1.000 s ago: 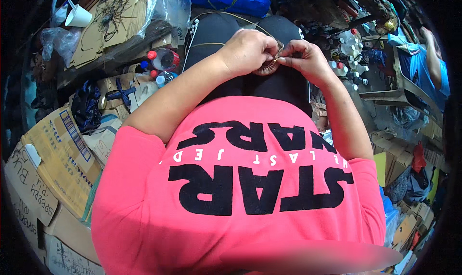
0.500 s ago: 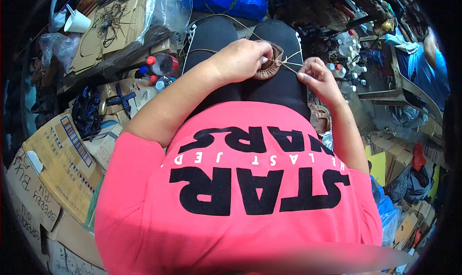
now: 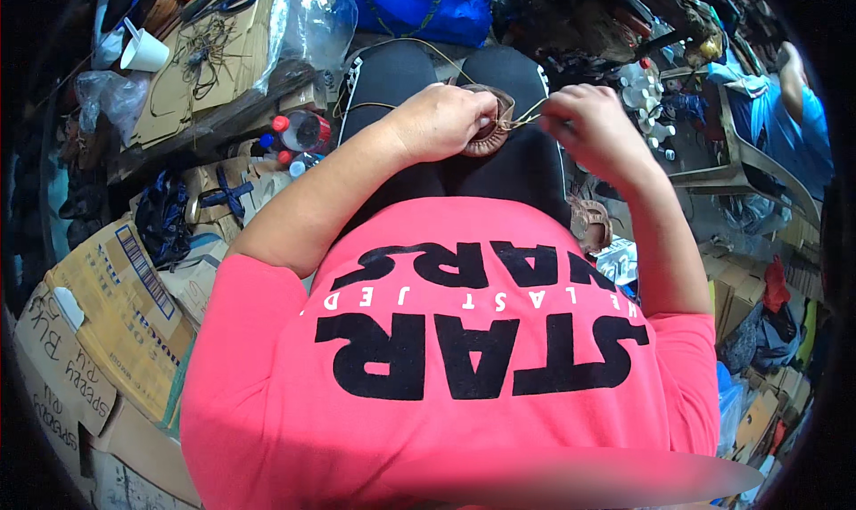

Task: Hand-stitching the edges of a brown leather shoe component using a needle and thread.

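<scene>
A brown leather shoe upper (image 3: 487, 143) with a ridged, gathered edge rests on my dark-trousered thighs. My left hand (image 3: 444, 118) grips it, the thumb and fingers closed over its near side. From the leather a tan cord (image 3: 526, 118) stretches to my right hand (image 3: 593, 125), whose curled fingers are closed on it and slightly blurred. More of the cord loops loosely over my knees toward the left. Part of the leather is hidden behind my left fingers. Beside my right hip lies a second brown leather piece (image 3: 590, 225) with a similar ridged edge.
Cardboard sheets (image 3: 192, 73) with a tangle of cords lie at the far left, near a white cup (image 3: 144, 52). Bottles (image 3: 301, 131) stand left of my legs, more (image 3: 644, 95) to the right. A blue bag (image 3: 428, 6) sits ahead; another person (image 3: 789, 109) is at right.
My right hand has risen and turned, its fingers now curled more tightly at the cord. My left hand and the leather upper have shifted slightly left.
</scene>
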`<action>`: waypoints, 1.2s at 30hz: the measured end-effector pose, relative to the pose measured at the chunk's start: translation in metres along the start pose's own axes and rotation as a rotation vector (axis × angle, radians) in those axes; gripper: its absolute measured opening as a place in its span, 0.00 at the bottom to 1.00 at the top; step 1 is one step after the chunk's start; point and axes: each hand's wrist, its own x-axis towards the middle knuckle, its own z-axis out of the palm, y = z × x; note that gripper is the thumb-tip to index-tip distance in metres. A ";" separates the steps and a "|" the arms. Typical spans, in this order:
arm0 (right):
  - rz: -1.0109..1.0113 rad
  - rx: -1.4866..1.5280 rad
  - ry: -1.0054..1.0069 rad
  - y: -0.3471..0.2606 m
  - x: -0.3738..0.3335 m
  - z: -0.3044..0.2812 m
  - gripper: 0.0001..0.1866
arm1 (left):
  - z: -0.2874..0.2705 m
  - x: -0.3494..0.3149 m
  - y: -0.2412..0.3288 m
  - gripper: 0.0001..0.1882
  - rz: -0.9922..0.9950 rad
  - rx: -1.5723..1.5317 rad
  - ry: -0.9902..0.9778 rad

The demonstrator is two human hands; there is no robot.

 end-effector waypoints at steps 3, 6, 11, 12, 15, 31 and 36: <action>-0.070 -0.113 -0.106 -0.016 0.012 0.016 0.04 | 0.001 0.000 -0.003 0.04 0.044 0.027 0.000; -0.097 -0.130 -0.122 -0.016 0.017 0.021 0.05 | -0.005 -0.003 -0.010 0.03 0.121 0.000 -0.001; -0.069 -0.041 -0.104 0.012 -0.001 0.021 0.03 | -0.029 -0.043 -0.020 0.05 0.121 0.250 0.066; -0.018 -0.076 -0.090 0.026 -0.013 0.020 0.02 | -0.038 -0.062 -0.035 0.06 0.048 0.310 0.066; 0.507 0.489 -0.034 0.067 -0.057 0.023 0.05 | -0.068 -0.116 -0.057 0.07 -0.315 0.118 0.268; 0.100 0.712 -0.155 -0.022 -0.013 -0.004 0.13 | -0.083 -0.079 0.029 0.06 0.064 -0.054 0.046; 0.674 0.347 0.086 0.122 -0.129 0.019 0.13 | -0.201 -0.152 -0.054 0.09 -0.414 0.515 0.450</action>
